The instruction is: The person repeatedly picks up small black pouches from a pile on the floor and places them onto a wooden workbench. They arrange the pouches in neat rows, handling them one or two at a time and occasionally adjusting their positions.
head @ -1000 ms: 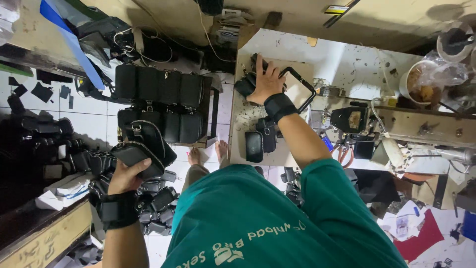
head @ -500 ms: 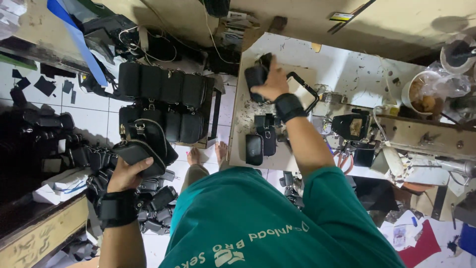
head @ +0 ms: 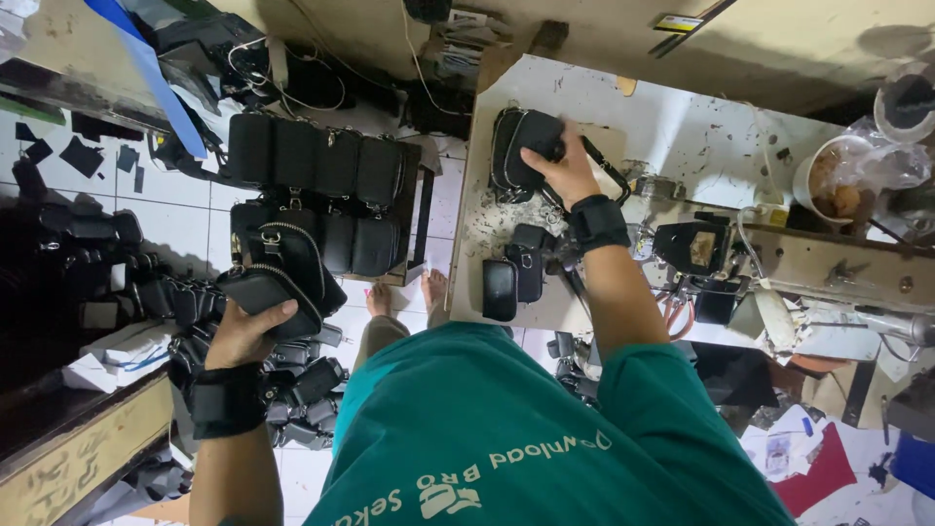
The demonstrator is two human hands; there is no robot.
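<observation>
Unmoved, right hand (head: 565, 173) clasps black pouch (head: 521, 146); left hand (head: 243, 331) grips zippered pouch (head: 278, 282).

Black pouch (head: 278, 282) with silvery zip line, gripped in left hand (head: 243, 333); second black pouch (head: 524, 146) under right hand (head: 565, 170); both wrists carry black bands; shirt (head: 506, 429) teal green with white lettering; worktable (head: 682, 127) off-white, speckled with dark flecks and scuffs; two small black cases (head: 514, 275) on it, one glossy; row of black pouches (head: 317, 156) on the rack, silver fittings; floor tiles (head: 166, 209) white with pale grey joints, scattered black scraps; blue strip (head: 146, 68) upper left; bowl (head: 828, 180) whitish, brown and orange contents under clear plastic; red scrap (head: 823, 477) lower right; wooden ledge (head: 78, 458) tan, faintly patterned.
</observation>
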